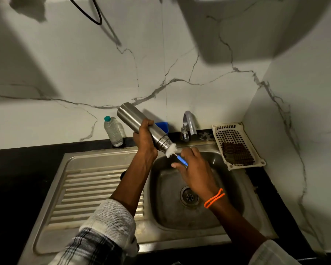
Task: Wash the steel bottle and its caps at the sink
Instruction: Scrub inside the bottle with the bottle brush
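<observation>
A person stands at a steel sink (107, 190) set into a dark table (17, 169). The left hand (144, 138) has its grip wrapped around the middle of a steel bottle (139, 124), holding it in the air above the far left edge of the basin. The bottle is tilted: its long axis runs from far left, where the closed base is raised, down to near right, where the open threaded mouth points toward the basin. The right hand (194, 165) holds the blue handle of a bottle brush (175, 153), grip closed on it with the forefinger stretched out; the white bristles sit at the bottle's mouth, partly inside. An orange thread band (214, 197) circles the right wrist. On the far side stand a clear plastic bottle (113, 131) with a teal cap, left of the steel bottle, and a tap (188, 124). A white basket (237, 145) lies to the right of the basin.
</observation>
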